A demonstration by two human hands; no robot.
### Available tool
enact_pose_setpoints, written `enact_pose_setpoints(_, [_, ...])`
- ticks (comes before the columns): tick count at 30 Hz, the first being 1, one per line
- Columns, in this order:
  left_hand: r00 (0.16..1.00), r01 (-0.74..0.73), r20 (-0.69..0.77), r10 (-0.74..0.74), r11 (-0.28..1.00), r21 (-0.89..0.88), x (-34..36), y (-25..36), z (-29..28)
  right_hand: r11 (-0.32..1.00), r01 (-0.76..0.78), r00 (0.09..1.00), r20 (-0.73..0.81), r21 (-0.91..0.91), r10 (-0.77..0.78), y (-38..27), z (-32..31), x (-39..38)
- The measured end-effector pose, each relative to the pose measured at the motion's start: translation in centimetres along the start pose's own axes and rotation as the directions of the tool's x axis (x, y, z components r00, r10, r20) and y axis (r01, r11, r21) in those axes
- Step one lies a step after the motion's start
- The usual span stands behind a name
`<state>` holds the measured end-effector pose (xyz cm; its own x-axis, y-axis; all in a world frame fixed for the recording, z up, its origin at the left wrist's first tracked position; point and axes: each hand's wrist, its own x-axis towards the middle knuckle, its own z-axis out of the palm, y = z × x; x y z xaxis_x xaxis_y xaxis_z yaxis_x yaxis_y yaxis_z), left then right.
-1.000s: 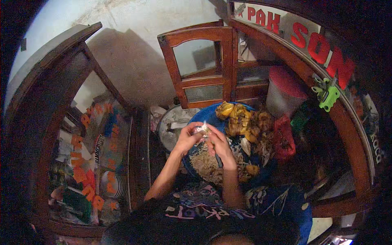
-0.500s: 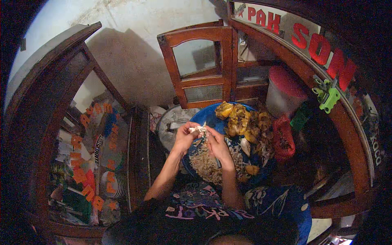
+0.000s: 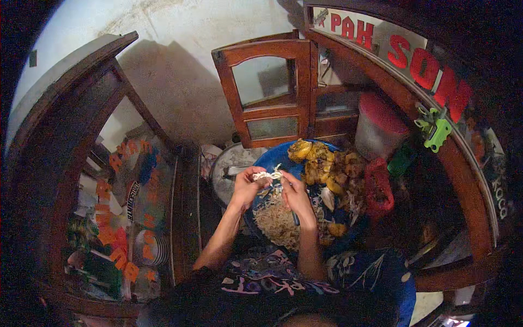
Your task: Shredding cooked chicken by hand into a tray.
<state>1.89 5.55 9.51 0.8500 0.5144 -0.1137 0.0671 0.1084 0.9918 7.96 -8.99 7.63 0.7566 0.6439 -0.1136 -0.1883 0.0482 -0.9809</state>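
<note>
Over a wide blue basin (image 3: 267,159), my left hand (image 3: 248,185) and my right hand (image 3: 294,192) come together, fingers closed on a pale piece of shredded chicken meat (image 3: 268,175). Strands of it stick up between the fingertips. Below the hands, a heap of shredded chicken (image 3: 277,220) fills the near left part of the basin. Yellow-brown cooked chicken pieces (image 3: 321,166) are piled at its far right side. A paler torn piece (image 3: 327,199) lies between the two piles, and one yellow piece (image 3: 336,229) rests at the near right.
A round metal lid with a handle (image 3: 220,174) is left of the basin. Right of it sit a red plastic bag (image 3: 378,188) and a white bucket with a red lid (image 3: 381,120). A wooden cabinet door (image 3: 267,90) stands ajar behind. Glass-panelled wooden frames (image 3: 155,114) flank both sides.
My hands have shifted slightly down and a bit apart, with the piece of meat now stretched wider between the fingertips. The piles in the basin look the same.
</note>
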Motion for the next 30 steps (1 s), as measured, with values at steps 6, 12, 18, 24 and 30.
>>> enact_pose_setpoints(6, [1.000, -0.006, 0.011, 0.007, 1.000, -0.019, 0.7, -0.9, -0.4, 0.999, -0.052, 0.992, 0.115, -0.009, 0.052, 0.5, 0.6, -0.1])
enact_pose_setpoints(12, [0.998, 0.061, 0.010, -0.061, 0.988, -0.144, 0.2, -0.1, 0.3, 0.983, 0.132, 0.986, -0.084, -0.128, -0.143, 1.4, -0.4, 0.9])
enact_pose_setpoints(18, [0.999, -0.045, -0.004, 0.045, 0.999, 0.014, 0.6, -0.6, 0.2, 0.999, -0.019, 0.992, 0.129, 0.045, 0.013, 0.0, 0.5, 0.0])
enact_pose_setpoints(24, [0.999, -0.035, 0.012, 0.035, 0.999, -0.004, 0.9, -0.3, -0.1, 0.991, -0.045, 0.999, -0.024, 0.127, 0.049, -0.7, -0.4, -0.2])
enact_pose_setpoints(30, [0.997, -0.077, -0.015, 0.078, 0.996, 0.042, 1.0, -1.0, -0.1, 0.997, -0.039, 0.988, 0.154, 0.065, 0.029, -1.2, 0.8, -0.5])
